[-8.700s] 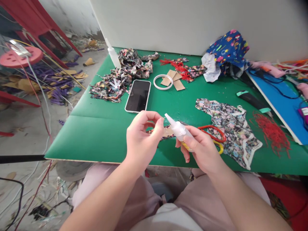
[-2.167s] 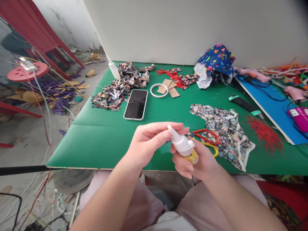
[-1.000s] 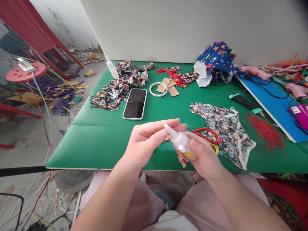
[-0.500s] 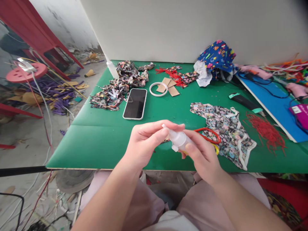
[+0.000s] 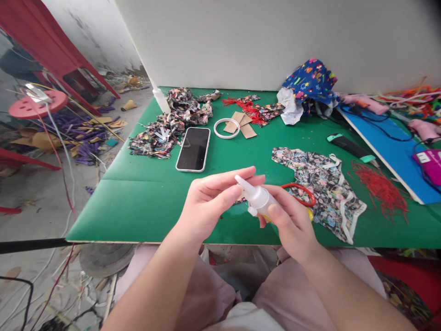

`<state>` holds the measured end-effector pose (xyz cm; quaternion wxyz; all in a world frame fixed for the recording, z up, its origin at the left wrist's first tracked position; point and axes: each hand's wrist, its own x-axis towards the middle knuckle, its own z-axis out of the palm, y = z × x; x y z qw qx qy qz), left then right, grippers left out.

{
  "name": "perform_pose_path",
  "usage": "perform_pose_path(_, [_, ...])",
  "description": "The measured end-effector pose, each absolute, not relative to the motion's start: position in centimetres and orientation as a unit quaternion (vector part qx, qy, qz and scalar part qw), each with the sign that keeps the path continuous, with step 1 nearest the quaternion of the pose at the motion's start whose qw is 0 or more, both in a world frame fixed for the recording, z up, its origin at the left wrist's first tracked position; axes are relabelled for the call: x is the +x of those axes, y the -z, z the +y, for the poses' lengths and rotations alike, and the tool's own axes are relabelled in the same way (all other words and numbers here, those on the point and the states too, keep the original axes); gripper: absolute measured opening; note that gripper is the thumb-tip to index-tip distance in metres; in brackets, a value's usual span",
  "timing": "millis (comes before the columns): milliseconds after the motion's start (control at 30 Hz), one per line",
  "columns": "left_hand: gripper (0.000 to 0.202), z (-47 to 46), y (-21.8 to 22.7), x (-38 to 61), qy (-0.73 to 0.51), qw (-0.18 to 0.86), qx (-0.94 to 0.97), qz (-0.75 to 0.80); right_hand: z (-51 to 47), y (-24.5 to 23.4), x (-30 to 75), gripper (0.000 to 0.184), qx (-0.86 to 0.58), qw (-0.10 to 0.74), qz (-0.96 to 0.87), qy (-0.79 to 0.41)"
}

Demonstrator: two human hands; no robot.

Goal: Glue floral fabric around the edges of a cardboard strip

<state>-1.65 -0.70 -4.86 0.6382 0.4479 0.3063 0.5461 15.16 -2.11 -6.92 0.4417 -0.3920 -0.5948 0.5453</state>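
Observation:
A small white squeeze bottle with a pointed nozzle [image 5: 259, 196] is in my right hand [image 5: 291, 218], tilted so its tip points up and left. The right thumb and fingers press on its body, and a small white cap hangs at its side. My left hand [image 5: 212, 200] is beside the nozzle, fingers stretched out behind it and thumb close to or touching its side. Red-handled scissors [image 5: 303, 193], partly hidden behind the right hand, lie on a cut piece of floral fabric [image 5: 320, 184]. A bit of patterned fabric shows just under the bottle.
On the green table [image 5: 138, 207] lie a phone [image 5: 194, 149], a white ring [image 5: 226, 128], cardboard pieces [image 5: 246, 126], crumpled floral scraps [image 5: 155, 138], a second white bottle [image 5: 161, 100], a dark cutter [image 5: 351, 147], red threads [image 5: 382, 191] and a blue board [image 5: 389, 161].
The left fingers have lifted and spread a little away from the nozzle, so more of it shows. The bottle has shifted slightly right and down in my right hand.

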Motion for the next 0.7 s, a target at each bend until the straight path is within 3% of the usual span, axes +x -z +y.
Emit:
perform_pose_path(400, [0.022, -0.43, 5.21, -1.4, -0.572, 0.582, 0.456, 0.355, -2.08, 7.05, 15.62, 0.027, -0.445, 0.473, -0.677, -0.347])
perform_pose_path(700, [0.016, 0.11, 5.59, -1.03, -0.666, 0.453, 0.479, 0.348, -1.91, 6.95, 15.56, 0.025, -0.452, 0.467, -0.687, -0.325])
